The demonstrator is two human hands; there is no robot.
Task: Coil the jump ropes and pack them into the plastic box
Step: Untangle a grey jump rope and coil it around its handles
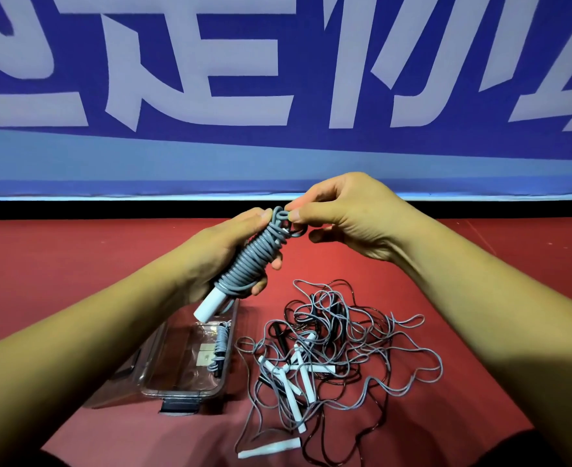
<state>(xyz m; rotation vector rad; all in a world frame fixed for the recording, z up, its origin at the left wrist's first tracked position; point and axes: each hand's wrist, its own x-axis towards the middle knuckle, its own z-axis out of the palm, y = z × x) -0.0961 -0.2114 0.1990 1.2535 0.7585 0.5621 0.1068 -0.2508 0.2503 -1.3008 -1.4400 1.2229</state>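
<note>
My left hand (224, 254) grips a jump rope bundle (252, 256): grey cord wound tightly round white handles, one handle end sticking out below. My right hand (341, 217) pinches the cord's loose end at the top of the bundle. Below my left hand an open clear plastic box (163, 375) lies on the red floor, with one coiled grey rope (220, 345) inside along its right wall. To the right of the box sprawls a tangled pile of ropes (331, 352), grey and dark cords with white and black handles.
A loose white handle (271, 447) lies at the near edge of the pile. The red floor (75, 264) runs back to a black strip under a blue banner with large white characters (277, 79).
</note>
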